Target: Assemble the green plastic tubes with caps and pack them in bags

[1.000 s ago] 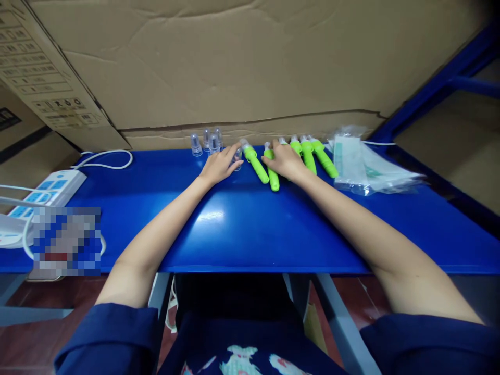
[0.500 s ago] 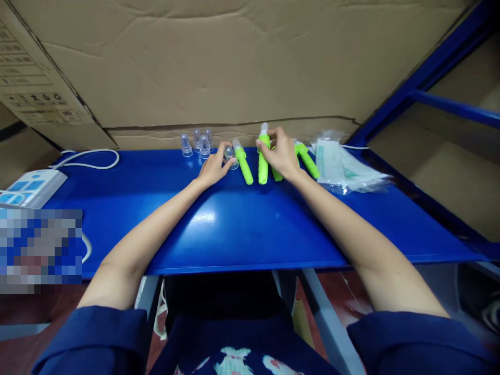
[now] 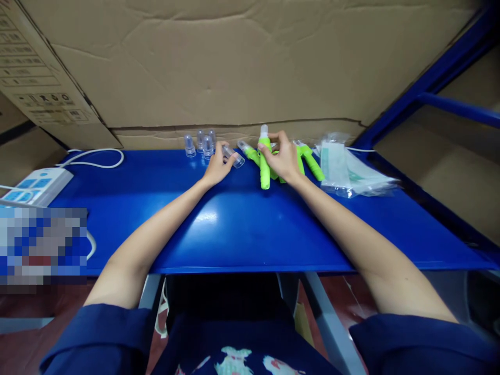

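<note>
green pen (image 3: pixel 264 174) upright in right grip (image 3: pixel 285 159)

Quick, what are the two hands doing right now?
Left hand: closed on a clear cap.
Right hand: closed on a green pen.

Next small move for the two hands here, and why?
Probably bring the clear cap in the left hand toward the pale tip of the green pen that the right hand holds lifted; the two are close but apart.

power strip (image 3: pixel 37 186) at left, plastic bags (image 3: pixel 351 169) right, cardboard (image 3: pixel 234 62) behind.
</note>
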Action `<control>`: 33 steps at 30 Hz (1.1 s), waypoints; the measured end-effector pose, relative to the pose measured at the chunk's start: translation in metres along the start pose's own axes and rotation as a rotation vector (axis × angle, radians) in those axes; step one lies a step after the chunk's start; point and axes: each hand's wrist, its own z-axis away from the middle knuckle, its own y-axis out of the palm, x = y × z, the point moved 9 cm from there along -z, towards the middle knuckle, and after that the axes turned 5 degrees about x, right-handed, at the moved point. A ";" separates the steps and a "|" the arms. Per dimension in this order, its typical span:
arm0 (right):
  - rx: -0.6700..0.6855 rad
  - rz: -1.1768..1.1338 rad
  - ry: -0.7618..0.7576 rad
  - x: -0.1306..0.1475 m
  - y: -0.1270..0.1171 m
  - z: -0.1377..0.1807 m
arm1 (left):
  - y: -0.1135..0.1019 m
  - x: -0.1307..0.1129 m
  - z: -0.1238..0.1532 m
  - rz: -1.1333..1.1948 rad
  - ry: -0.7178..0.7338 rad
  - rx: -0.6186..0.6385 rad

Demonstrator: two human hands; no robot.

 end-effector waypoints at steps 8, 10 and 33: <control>0.028 -0.010 0.046 -0.007 0.010 0.000 | -0.015 0.023 0.000 0.219 -0.178 -0.107; 0.042 -0.015 0.062 -0.008 0.013 0.000 | -0.013 0.024 0.000 0.263 -0.188 -0.081; 0.056 -0.322 -0.004 -0.012 0.044 0.001 | 0.013 0.006 0.011 0.409 -0.168 0.190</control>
